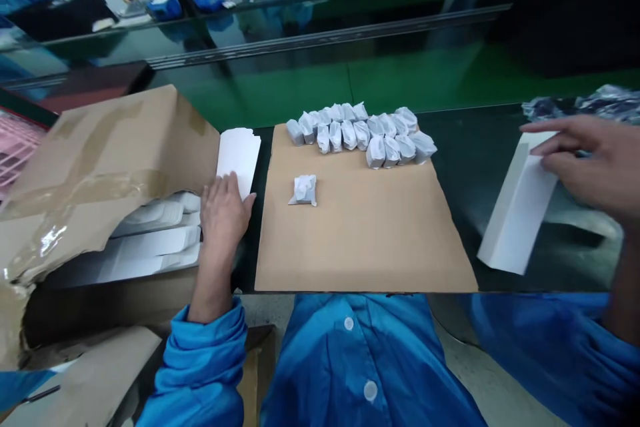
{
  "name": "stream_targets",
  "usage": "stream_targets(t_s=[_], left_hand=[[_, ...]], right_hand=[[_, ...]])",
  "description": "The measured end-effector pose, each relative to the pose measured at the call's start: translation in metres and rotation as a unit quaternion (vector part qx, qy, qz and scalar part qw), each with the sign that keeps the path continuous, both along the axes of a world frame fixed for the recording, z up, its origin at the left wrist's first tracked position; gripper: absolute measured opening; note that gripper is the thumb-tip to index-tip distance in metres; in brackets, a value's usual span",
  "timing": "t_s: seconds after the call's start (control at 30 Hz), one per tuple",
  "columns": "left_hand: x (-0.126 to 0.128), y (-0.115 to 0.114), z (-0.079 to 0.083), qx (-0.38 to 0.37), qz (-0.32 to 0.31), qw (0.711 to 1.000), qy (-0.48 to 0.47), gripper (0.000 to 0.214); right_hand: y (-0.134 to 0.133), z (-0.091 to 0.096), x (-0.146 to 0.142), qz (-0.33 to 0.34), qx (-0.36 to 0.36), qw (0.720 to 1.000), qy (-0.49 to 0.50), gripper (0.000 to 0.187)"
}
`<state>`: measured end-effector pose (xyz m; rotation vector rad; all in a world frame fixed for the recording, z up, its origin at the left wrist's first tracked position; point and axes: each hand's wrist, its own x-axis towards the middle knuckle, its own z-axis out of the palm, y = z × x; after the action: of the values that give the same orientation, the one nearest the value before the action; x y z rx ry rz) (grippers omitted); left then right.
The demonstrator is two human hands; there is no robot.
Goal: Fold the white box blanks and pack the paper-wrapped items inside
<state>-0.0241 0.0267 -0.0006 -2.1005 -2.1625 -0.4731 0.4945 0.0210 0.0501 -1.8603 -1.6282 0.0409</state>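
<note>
My left hand (225, 213) lies palm down with its fingers stretched out over a stack of flat white folded cartons (240, 153). To the right, my right hand (585, 160) has its fingers closed on the upper end of a long white box (520, 213), which is tilted over the dark tabletop. Between my hands lies a brown cardboard sheet (360, 233). One small white-wrapped packet (304, 190) sits on its left part, and several more wrapped packets (350, 130) stand in rows along its far edge.
A torn brown carton (115, 140) at the left holds several white flat cartons (155, 247). Crumpled clear plastic (605, 103) lies at the far right. Beyond a dark rail (325, 33), people in blue work at another bench. A pink basket (17, 150) is at the left edge.
</note>
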Motion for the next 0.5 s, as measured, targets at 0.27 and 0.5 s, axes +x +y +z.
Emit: stream_targets(t_s=[0.27,0.5], left_hand=[[0.023,-0.024,-0.006,0.108,0.114,0.987,-0.022,0.047],[0.101,-0.119,-0.002,0.169,-0.339,0.919,-0.112,0.065]], right_hand=[[-0.050,-0.021,-0.162,0.229,-0.059,0.961,0.146,0.039],[-0.042,-0.034,-0.235,0.302,-0.189,0.841,0.406,0.023]])
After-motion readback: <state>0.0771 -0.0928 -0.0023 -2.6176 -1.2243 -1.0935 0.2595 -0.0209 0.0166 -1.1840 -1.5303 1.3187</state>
